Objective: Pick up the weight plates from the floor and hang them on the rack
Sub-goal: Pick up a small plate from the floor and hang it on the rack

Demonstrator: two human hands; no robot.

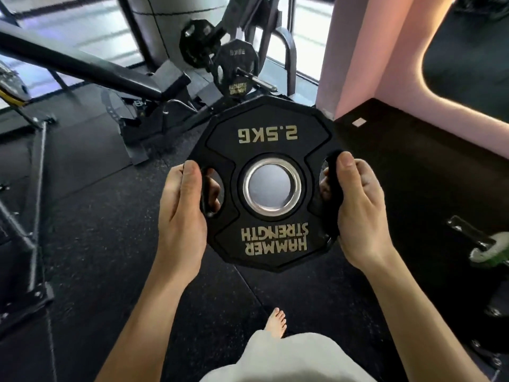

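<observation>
A black 2.5 kg weight plate (268, 139) with a steel centre ring and gold upside-down lettering is held flat-on in front of me, above the floor. My left hand (183, 213) grips its left handle slot and my right hand (358, 213) grips its right handle slot. Beyond the plate, the rack (264, 85) shows a bare steel peg sticking out toward me. A small black plate (237, 70) hangs on the rack just behind that peg, and another black plate (197, 41) hangs further back.
A black bench and machine frame (91, 70) cross the upper left. A pink wall (366, 56) with a black base stands at right. A green-and-white wheel object (489, 250) lies at far right. A bare foot (276, 322) stands on the black rubber floor.
</observation>
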